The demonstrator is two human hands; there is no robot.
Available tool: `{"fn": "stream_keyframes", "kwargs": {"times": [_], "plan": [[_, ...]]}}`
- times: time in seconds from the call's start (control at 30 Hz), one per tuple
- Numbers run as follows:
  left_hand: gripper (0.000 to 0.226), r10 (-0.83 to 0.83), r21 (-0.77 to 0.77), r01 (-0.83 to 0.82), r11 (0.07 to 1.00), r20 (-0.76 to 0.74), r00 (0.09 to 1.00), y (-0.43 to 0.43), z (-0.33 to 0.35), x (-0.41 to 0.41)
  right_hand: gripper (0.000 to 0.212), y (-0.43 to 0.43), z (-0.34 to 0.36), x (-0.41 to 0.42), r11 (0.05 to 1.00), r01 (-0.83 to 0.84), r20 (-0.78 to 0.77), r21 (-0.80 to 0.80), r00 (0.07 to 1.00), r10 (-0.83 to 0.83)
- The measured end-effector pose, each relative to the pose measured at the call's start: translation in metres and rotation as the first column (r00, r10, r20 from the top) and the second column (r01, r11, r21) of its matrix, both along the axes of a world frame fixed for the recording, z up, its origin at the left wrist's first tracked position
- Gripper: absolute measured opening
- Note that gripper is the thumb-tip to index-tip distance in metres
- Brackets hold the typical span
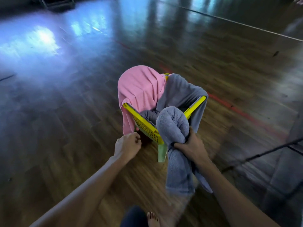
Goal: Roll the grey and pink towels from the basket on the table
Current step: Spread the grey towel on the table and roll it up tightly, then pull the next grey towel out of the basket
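- The grey towel (173, 126) is bunched in the right hand (190, 146), which grips it round the middle. One end bulges over the near corner of the basket (147, 126); the other hangs toward the floor (82, 128).
- To do this well, I judge: lift it clear of the rim and gather the hanging end so it neither drags nor snags the mesh wall.
- The left hand (127, 145) hovers just beside the basket's near-left wall, fingers curled. I cannot tell whether it pinches anything.
- In the basket, the pink towel (141, 89) drapes over the far-left corner and hangs outside. More grey cloth lies inside and over the right rim; it is unclear whether it is a separate towel.
- No table is in view.
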State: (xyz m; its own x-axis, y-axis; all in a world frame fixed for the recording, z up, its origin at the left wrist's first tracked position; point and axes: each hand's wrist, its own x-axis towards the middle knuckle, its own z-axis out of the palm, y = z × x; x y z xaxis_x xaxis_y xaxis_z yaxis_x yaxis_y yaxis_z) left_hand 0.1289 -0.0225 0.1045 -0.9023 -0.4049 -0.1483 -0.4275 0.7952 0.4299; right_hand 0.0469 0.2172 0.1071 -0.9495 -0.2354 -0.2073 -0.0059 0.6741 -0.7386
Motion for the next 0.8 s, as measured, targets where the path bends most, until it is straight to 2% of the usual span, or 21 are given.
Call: {"fn": "stream_keyframes", "kwargs": {"times": [0.17,0.3,0.43,0.53,0.67,0.8], "plan": [[0.016,-0.041,0.015,0.040,0.999,0.010,0.999,-0.068,-0.022,-0.095,0.085,-0.073,-0.004,-0.101,0.997,0.033,-0.031,0.070,0.999,-0.031],[0.023,-0.121,0.016,0.121,0.993,0.010,0.993,-0.113,-0.054,-0.168,0.091,-0.137,-0.017,-0.184,0.991,0.063,-0.042,0.120,0.997,-0.058],[0.022,-0.205,-0.082,0.206,0.975,0.022,0.979,-0.141,-0.102,-0.218,0.098,-0.195,-0.052,-0.248,0.986,0.037,-0.033,0.160,0.999,-0.032],[0.030,-0.245,-0.181,0.241,0.954,-0.001,0.970,-0.154,-0.148,-0.235,0.102,-0.226,-0.097,-0.281,0.974,-0.032,-0.010,0.224,0.999,0.035],[0.025,-0.306,-0.220,0.285,0.933,-0.067,0.950,-0.163,-0.190,-0.240,0.105,-0.242,-0.170,-0.293,0.902,-0.199,0.062,0.384,0.980,0.190],[0.027,-0.331,-0.193,0.311,0.931,-0.082,0.940,-0.157,-0.206,-0.247,0.106,-0.227,-0.233,-0.283,0.771,-0.331,0.121,0.544,0.940,0.319]]}}
